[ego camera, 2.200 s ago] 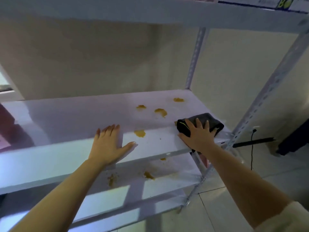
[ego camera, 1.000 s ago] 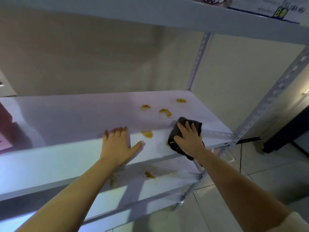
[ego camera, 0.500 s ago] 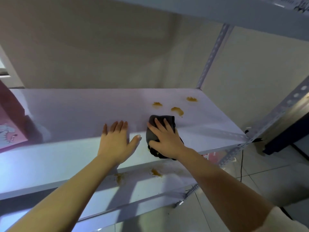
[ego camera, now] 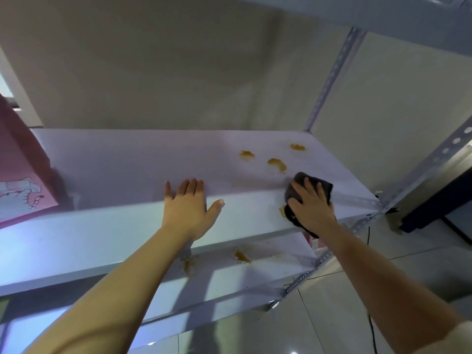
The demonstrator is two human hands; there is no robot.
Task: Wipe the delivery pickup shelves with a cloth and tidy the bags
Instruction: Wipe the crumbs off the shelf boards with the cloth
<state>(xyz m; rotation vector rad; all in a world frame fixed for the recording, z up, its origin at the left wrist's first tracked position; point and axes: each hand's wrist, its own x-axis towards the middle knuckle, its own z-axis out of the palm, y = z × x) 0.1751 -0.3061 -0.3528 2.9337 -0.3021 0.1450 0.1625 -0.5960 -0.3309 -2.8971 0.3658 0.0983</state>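
My right hand (ego camera: 310, 205) presses a dark grey cloth (ego camera: 323, 186) flat on the white middle shelf (ego camera: 127, 175), near its front right edge. Its fingers lie spread over the cloth. A small yellow smear (ego camera: 281, 210) shows just left of the cloth. Three yellow-brown stains (ego camera: 277, 163) sit further back on the shelf. My left hand (ego camera: 190, 208) rests flat on the shelf's front part, fingers straight. A pink bag (ego camera: 20, 180) stands at the far left of the shelf.
The lower shelf (ego camera: 268, 261) carries more yellow-brown stains (ego camera: 241, 256). Perforated grey metal posts (ego camera: 329, 80) stand at the right corners. Another shelf (ego camera: 383, 11) spans overhead. A dark piece of furniture (ego camera: 439, 203) and a black cable (ego camera: 369, 232) lie on the tiled floor at right.
My right hand has slid the cloth back to the right along the shelf's front. The stain that lay by the front edge is gone. My left hand has stayed in place.
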